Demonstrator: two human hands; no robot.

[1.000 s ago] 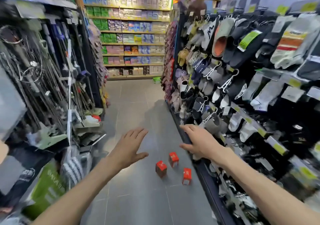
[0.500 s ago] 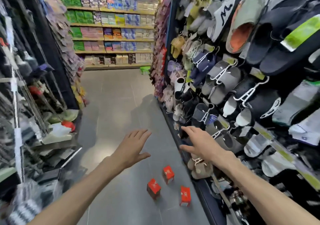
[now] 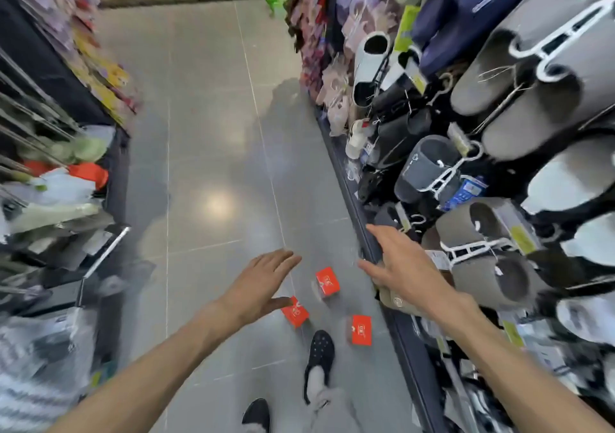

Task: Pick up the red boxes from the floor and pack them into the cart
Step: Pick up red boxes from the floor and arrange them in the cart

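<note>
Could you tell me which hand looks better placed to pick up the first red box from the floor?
Left, probably. The left hand hangs open with its thumb over the nearest red box; the right hand, also open, is beside the slipper rack.

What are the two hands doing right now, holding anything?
Left hand: open, fingers spread, holding nothing, above the red boxes.
Right hand: open, fingers straight, holding nothing.
</note>
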